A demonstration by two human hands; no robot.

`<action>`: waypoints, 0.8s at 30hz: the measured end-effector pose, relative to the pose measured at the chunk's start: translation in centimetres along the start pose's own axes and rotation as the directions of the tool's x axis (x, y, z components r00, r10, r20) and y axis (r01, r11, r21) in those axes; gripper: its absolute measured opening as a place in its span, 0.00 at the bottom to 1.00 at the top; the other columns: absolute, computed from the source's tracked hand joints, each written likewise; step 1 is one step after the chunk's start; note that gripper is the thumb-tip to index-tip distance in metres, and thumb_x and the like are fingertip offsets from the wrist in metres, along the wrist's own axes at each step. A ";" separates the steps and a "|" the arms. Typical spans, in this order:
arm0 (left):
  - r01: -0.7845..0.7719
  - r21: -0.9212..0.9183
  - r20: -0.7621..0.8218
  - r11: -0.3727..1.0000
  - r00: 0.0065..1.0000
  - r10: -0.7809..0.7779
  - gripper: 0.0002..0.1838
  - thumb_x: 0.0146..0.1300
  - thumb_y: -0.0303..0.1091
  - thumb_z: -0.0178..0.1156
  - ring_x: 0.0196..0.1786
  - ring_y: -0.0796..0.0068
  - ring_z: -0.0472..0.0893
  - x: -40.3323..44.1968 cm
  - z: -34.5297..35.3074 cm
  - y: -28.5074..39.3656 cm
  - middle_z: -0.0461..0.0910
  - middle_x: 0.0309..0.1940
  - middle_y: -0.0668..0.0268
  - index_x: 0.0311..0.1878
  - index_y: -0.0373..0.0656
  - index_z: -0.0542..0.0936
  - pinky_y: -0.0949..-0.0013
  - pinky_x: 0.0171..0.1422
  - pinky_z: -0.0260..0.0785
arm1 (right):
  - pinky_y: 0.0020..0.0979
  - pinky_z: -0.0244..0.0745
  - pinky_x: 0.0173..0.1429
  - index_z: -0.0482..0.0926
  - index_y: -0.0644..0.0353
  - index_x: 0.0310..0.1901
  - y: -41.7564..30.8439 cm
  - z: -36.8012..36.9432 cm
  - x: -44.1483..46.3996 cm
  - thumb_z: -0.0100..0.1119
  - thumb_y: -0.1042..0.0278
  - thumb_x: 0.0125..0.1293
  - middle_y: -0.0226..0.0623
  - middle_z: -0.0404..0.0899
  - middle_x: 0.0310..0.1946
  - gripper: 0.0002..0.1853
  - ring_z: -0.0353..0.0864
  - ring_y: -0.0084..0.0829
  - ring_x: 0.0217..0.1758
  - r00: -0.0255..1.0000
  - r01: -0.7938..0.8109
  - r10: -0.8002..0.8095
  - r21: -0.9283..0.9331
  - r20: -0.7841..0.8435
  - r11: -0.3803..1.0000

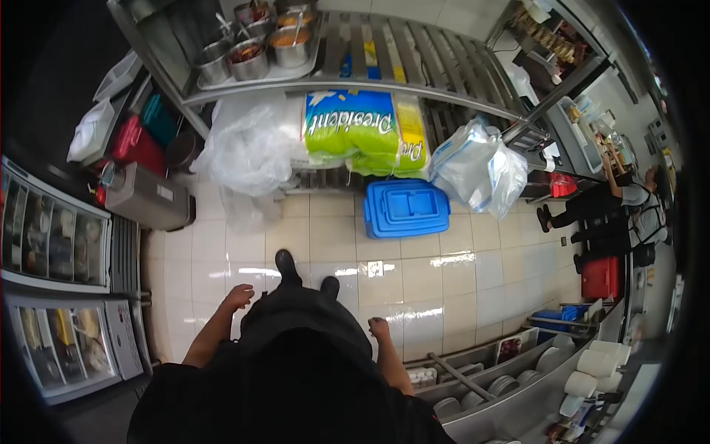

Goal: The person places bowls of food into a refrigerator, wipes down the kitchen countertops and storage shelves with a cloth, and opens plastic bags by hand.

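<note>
My left hand (239, 297) hangs beside my dark apron, its fingers loosely bent and apart, with nothing in it. On the other side, my right hand (379, 327) is held low with its fingers curled in; no object shows in it. Neither hand touches anything. Ahead on the tiled floor sits a blue lidded box (407, 209), in front of a metal rack. Green, blue and yellow President bags (351, 132) lie on the rack's lower level, between a clear plastic bag (248, 148) and another filled plastic bag (479, 164).
Metal pots (248, 61) with spoons stand on a tray on the rack's upper shelf (414, 48). Glass-door fridges (55, 229) and a grey bin (150, 196) line the left. Dish shelves (503, 385) run along the right. Farther right, people (636, 214) stand by a counter.
</note>
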State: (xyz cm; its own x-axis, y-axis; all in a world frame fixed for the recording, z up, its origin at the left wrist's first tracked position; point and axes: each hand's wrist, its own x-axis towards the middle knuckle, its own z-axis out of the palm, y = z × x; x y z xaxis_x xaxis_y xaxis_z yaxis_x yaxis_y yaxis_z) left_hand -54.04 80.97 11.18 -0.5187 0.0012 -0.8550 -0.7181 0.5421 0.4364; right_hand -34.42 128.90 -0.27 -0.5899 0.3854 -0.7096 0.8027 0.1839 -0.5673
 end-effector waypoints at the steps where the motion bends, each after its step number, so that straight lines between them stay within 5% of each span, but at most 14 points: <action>1: 0.018 -0.021 -0.007 1.000 1.000 -0.018 0.25 0.57 0.35 0.57 0.28 0.74 0.76 -0.9 0.2 -0.5 0.76 0.32 0.66 0.59 0.43 0.70 0.71 0.26 0.69 | 0.29 0.74 0.21 0.80 0.68 0.35 -0.1 0.2 -0.2 0.53 0.63 0.55 0.40 0.77 0.19 0.15 0.77 0.29 0.19 1.000 0.004 -0.003 -0.029 0.028 1.000; 7: 0.030 -0.100 -0.105 0.995 0.994 -0.040 0.25 0.56 0.38 0.57 0.32 0.69 0.80 -4.5 -0.1 -7.9 0.80 0.39 0.59 0.57 0.40 0.73 0.68 0.27 0.72 | 0.35 0.76 0.28 0.80 0.63 0.32 0.4 0.9 4.0 0.52 0.60 0.55 0.42 0.77 0.19 0.14 0.78 0.35 0.19 0.942 0.288 -0.160 -0.471 0.294 0.833; 9: -0.010 -0.155 -0.153 0.988 0.988 -0.014 0.23 0.57 0.38 0.56 0.32 0.69 0.80 -4.2 -0.2 -11.2 0.80 0.39 0.58 0.56 0.39 0.74 0.69 0.29 0.73 | 0.38 0.76 0.38 0.80 0.63 0.30 3.5 2.1 9.3 0.53 0.59 0.55 0.45 0.80 0.25 0.14 0.81 0.43 0.28 0.726 0.659 -0.537 -0.658 0.429 0.364; 10: -0.141 -0.003 -0.213 0.990 0.967 0.137 0.20 0.60 0.40 0.55 0.32 0.71 0.80 -3.4 -0.2 -13.9 0.80 0.36 0.58 0.52 0.37 0.76 0.71 0.32 0.73 | 0.39 0.75 0.41 0.80 0.63 0.31 -0.4 1.4 7.6 0.53 0.59 0.55 0.47 0.80 0.28 0.14 0.80 0.45 0.33 0.860 0.508 -0.388 -0.631 0.332 0.586; 11: -0.072 -0.086 -0.178 0.994 0.983 0.056 0.20 0.61 0.41 0.54 0.33 0.71 0.80 -3.9 -0.1 -14.3 0.80 0.36 0.58 0.51 0.36 0.77 0.70 0.34 0.73 | 0.40 0.74 0.44 0.81 0.63 0.32 -4.9 0.9 6.8 0.54 0.59 0.55 0.49 0.81 0.31 0.15 0.80 0.46 0.37 0.949 0.309 -0.203 -0.574 0.241 0.759; 13: 0.072 -0.240 -0.076 0.968 0.993 -0.093 0.21 0.63 0.44 0.52 0.35 0.71 0.79 -5.6 -0.1 -14.3 0.81 0.35 0.58 0.48 0.34 0.77 0.70 0.38 0.73 | 0.39 0.74 0.44 0.81 0.64 0.33 -8.0 1.3 7.1 0.54 0.59 0.56 0.49 0.81 0.33 0.15 0.80 0.46 0.39 0.880 0.457 -0.459 -0.471 0.118 0.754; 16: -0.057 -0.447 -0.045 0.893 0.998 0.042 0.24 0.65 0.49 0.50 0.35 0.71 0.79 -2.8 0.2 -19.9 0.81 0.34 0.59 0.45 0.34 0.78 0.68 0.38 0.72 | 0.38 0.74 0.44 0.81 0.64 0.36 -14.8 1.6 5.8 0.55 0.58 0.56 0.50 0.80 0.33 0.16 0.80 0.45 0.39 0.882 0.465 -0.447 -0.430 0.150 0.774; 19: -0.253 -0.174 -0.198 0.952 0.956 0.218 0.24 0.64 0.49 0.49 0.34 0.72 0.79 -3.4 -1.6 -17.7 0.81 0.35 0.60 0.46 0.34 0.78 0.70 0.36 0.71 | 0.36 0.74 0.45 0.81 0.63 0.38 -17.8 4.0 5.1 0.56 0.58 0.55 0.50 0.81 0.34 0.17 0.81 0.45 0.39 0.903 0.424 -0.396 -0.472 0.164 0.772; 24: -0.142 -0.459 -0.311 0.877 0.950 -0.009 0.24 0.62 0.47 0.52 0.30 0.75 0.78 -1.2 -4.3 -20.7 0.80 0.33 0.60 0.48 0.34 0.78 0.71 0.33 0.71 | 0.39 0.73 0.51 0.82 0.61 0.39 -19.0 10.0 2.9 0.57 0.53 0.55 0.48 0.81 0.39 0.19 0.79 0.44 0.45 0.822 0.568 -0.290 -0.678 0.489 0.466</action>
State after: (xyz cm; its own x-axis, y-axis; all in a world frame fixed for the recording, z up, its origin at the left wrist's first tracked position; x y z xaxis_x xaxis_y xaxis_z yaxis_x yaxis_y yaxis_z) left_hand -40.56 66.11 4.40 -0.6310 -0.2650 -0.7291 -0.7690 0.0892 0.6330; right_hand -52.30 117.50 4.28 -0.7610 -0.1789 -0.6236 0.0989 0.9180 -0.3841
